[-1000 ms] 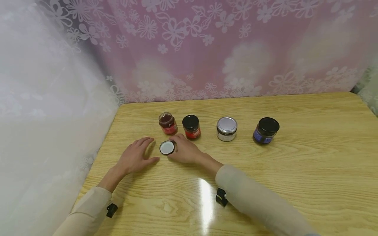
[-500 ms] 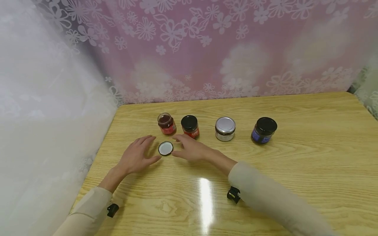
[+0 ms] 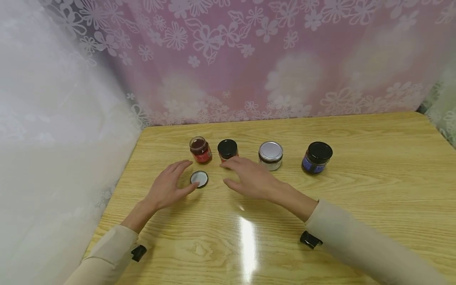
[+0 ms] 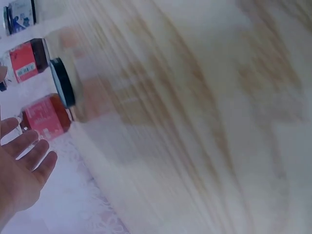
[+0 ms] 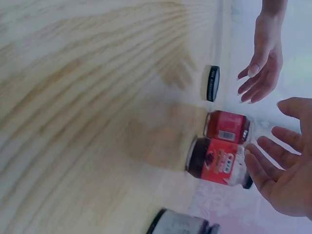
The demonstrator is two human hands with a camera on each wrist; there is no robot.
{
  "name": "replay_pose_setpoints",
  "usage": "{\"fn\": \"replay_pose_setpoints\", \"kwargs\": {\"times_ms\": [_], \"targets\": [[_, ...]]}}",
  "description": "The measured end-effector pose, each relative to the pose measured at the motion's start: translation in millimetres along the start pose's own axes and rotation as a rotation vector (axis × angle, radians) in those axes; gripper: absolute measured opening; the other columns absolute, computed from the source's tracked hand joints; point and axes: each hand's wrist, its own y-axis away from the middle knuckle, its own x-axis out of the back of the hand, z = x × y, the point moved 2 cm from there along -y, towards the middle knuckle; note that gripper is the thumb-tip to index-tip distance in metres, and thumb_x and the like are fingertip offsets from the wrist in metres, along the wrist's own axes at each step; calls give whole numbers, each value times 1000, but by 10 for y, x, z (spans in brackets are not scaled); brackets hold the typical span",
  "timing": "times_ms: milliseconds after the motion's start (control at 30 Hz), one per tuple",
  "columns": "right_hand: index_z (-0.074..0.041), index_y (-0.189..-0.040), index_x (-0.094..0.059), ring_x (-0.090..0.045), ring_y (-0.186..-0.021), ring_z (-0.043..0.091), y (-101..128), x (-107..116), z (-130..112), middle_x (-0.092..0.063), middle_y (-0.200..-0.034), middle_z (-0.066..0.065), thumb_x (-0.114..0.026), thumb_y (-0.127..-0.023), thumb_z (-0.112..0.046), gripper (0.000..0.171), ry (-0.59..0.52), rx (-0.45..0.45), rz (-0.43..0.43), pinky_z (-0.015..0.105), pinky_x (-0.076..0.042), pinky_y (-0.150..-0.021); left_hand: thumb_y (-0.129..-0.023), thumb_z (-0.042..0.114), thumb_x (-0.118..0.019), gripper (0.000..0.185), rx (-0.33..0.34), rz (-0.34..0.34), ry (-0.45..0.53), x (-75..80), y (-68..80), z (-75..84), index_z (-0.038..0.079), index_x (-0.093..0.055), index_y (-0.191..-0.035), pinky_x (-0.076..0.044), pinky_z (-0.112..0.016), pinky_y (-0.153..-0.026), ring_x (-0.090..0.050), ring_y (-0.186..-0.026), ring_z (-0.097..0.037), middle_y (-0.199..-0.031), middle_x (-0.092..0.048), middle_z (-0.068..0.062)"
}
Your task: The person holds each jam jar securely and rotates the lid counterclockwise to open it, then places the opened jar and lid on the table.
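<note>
A small lid (image 3: 199, 179), white side up, lies on the wooden table (image 3: 320, 206). My left hand (image 3: 179, 178) rests just left of it with relaxed fingers and holds nothing. Behind the lid stands an open red jar (image 3: 200, 149). My right hand (image 3: 228, 173) hovers open, its fingertips just in front of a red jar with a black lid (image 3: 227, 149). The right wrist view shows the lid (image 5: 212, 84), the open jar (image 5: 228, 126), the closed red jar (image 5: 217, 161) and my spread right fingers (image 5: 273, 165). The left wrist view shows my left hand (image 4: 19, 170) and the lid (image 4: 63, 83).
Further right in the row stand a jar with a silver lid (image 3: 270, 155) and a blue-labelled jar with a black lid (image 3: 317, 157). A pink flowered curtain (image 3: 270, 59) hangs behind the table and white lace (image 3: 53, 138) along its left edge.
My right hand has let go of the lid and moved right and back, towards the closed red jar. The lid stays on the table. My left hand has barely shifted.
</note>
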Motion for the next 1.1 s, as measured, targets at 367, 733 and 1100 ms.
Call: {"fn": "replay_pose_setpoints", "kwargs": {"times_ms": [367,733,1100], "targets": [[-11,-134,-54,-41,-129,28,175,250,92,-44,-142,10,-59,-92,-41,51,198,95,276,43,-37,-102,-87,50,-62,68,-116,61,-31,14,-98,197,9,-47,-139,-37,-49,-100,-45,-125,-29,-139,-47,-11],[-15,-144,-44,-28,-137,34,205,267,340,-30,-152,13,-54,-91,-53,66,350,49,276,52,-31,-104,-86,47,-65,66,-188,134,-76,-12,-231,393,7,-50,-136,-38,-52,-98,-44,-126,-31,-138,-47,-12],[-18,-150,-32,-26,-138,34,183,269,487,-21,-155,11,-50,-91,-59,75,145,-65,202,52,-30,-105,-92,51,-56,71,-19,35,123,-131,-417,507,6,-39,-144,-37,-49,-101,-39,-130,-27,-143,-42,-11]]}}
